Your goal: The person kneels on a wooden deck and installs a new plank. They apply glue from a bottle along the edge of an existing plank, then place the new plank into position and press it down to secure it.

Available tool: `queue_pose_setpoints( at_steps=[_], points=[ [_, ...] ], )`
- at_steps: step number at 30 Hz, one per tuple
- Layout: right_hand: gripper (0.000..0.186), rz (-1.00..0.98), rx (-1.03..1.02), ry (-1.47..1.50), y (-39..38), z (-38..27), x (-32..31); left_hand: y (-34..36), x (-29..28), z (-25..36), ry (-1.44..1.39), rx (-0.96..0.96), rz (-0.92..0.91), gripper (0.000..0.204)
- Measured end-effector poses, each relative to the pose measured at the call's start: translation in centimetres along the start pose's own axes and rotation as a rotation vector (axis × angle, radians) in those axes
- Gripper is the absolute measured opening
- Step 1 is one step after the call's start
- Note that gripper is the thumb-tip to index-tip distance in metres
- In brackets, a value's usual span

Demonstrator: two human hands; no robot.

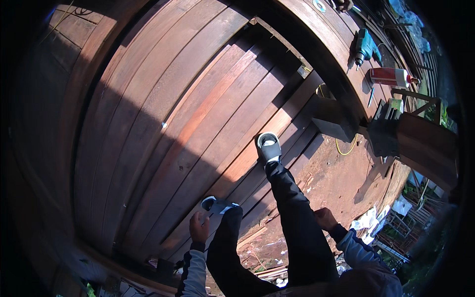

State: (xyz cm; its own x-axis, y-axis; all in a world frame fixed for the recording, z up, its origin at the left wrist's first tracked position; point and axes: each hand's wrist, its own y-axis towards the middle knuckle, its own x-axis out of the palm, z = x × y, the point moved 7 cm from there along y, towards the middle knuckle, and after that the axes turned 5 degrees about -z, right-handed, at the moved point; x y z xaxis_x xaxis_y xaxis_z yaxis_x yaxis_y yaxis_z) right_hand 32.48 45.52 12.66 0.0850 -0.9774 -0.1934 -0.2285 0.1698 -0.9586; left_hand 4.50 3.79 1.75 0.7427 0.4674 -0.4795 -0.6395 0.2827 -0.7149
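My left hand [199, 226] hangs beside my bent left leg at the lower centre, fingers loosely bent and apart, holding nothing that I can see. My right hand [325, 218] is curled beside my right thigh; whatever its fingers might hold is hidden. Both my sandalled feet, the right [268, 144] and the left [210, 203], rest on reddish wooden steps [227, 119], part sunlit and part shadowed.
A curved plank ledge at upper right carries a teal drill [364, 47], a red-and-white bottle [388, 76] and a thin blue stick [371, 97]. Another person's hand [344, 5] shows at the top. Dirt ground [366, 178] with scraps and a yellow cord [346, 152] lies right.
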Motion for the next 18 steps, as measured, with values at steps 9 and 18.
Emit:
queue_pose_setpoints(
  at_steps=[9,18],
  points=[
    [0.050,0.549,-1.157,-1.037,26.6,-38.0,-3.4,12.7,-9.1,-12.8,0.691,-0.001,0.453,0.071],
    [0.052,0.555,-1.650,-1.397,33.0,-46.9,3.5,15.2,-13.1,-18.5,0.650,0.098,0.528,0.079]
  ],
)
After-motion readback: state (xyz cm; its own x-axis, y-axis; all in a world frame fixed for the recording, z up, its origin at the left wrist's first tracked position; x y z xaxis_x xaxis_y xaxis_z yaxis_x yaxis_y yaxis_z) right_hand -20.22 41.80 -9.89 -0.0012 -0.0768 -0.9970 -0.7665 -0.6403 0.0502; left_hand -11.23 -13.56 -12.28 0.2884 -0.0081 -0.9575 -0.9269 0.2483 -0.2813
